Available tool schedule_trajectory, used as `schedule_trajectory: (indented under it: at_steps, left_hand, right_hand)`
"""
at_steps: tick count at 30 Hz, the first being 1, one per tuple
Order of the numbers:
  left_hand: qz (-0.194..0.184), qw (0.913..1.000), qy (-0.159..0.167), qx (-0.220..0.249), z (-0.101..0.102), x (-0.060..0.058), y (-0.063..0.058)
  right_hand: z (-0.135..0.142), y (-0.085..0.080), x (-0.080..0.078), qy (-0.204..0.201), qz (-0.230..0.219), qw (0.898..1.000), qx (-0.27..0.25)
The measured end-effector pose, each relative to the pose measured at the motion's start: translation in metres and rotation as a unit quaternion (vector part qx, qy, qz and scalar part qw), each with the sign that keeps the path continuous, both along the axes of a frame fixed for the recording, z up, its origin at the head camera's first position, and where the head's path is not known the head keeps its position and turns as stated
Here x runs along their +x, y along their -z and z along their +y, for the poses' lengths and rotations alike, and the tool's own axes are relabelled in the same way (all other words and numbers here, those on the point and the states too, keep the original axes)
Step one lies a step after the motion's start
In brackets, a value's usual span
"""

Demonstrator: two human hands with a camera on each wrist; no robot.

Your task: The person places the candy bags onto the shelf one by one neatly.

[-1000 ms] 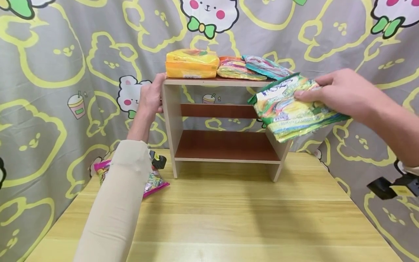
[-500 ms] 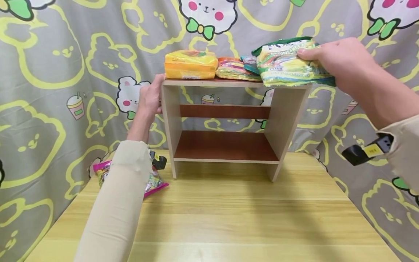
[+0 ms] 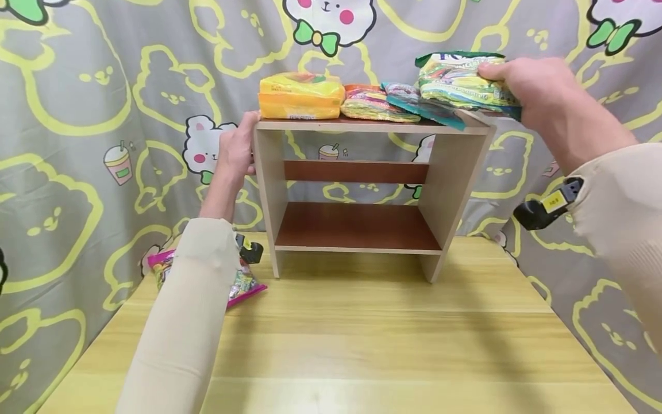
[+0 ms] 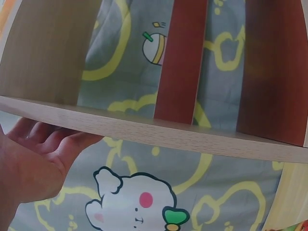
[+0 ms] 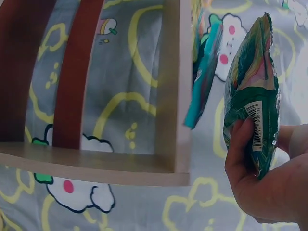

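Observation:
My right hand (image 3: 548,103) pinches a green-and-yellow snack packet (image 3: 460,80), thumb on its front, held over the right end of the small shelf's top (image 3: 331,125). In the right wrist view the packet (image 5: 252,96) shows its green back with a barcode, apart from the side panel. On the top, from the left, lie a yellow-orange packet (image 3: 300,98), a red-and-yellow packet (image 3: 377,103) and a teal packet (image 3: 414,103), whose corner juts past the front edge. My left hand (image 3: 237,146) rests against the shelf's upper left side, its fingers (image 4: 43,137) touching the outer panel.
The shelf's lower board (image 3: 357,227) and back rail (image 3: 357,171) are brown. A pink-edged bag (image 3: 245,284) lies on the wooden table (image 3: 362,345) at the left, partly behind the left sleeve. A patterned curtain (image 3: 170,86) hangs close around the back and sides.
My right hand has lifted the green-and-yellow packet from in front of the shelf's right side to above its top, then slightly farther back. My left hand has stayed at the side panel.

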State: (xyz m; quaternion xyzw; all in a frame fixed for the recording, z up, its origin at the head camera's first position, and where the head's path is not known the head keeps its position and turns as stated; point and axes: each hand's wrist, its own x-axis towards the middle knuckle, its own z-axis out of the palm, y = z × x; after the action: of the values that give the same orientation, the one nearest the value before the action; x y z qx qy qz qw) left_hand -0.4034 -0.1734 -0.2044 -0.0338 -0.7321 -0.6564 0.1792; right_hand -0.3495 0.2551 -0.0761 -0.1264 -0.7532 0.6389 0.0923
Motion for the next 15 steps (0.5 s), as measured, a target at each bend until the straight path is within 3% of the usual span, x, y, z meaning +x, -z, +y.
schedule_trajectory:
  at_steps: [5, 15]
  left_hand:
    - [-0.001, 1.0, 0.0, -0.002, 0.001, -0.001, -0.001]
    - [-0.004, 1.0, 0.004, 0.005, 0.0, 0.0, -0.005]
  right_hand:
    - [0.007, 0.008, -0.013, -0.001, 0.004, 0.999, -0.054]
    - [0.001, 0.003, -0.032, 0.01, -0.015, 0.997, -0.071]
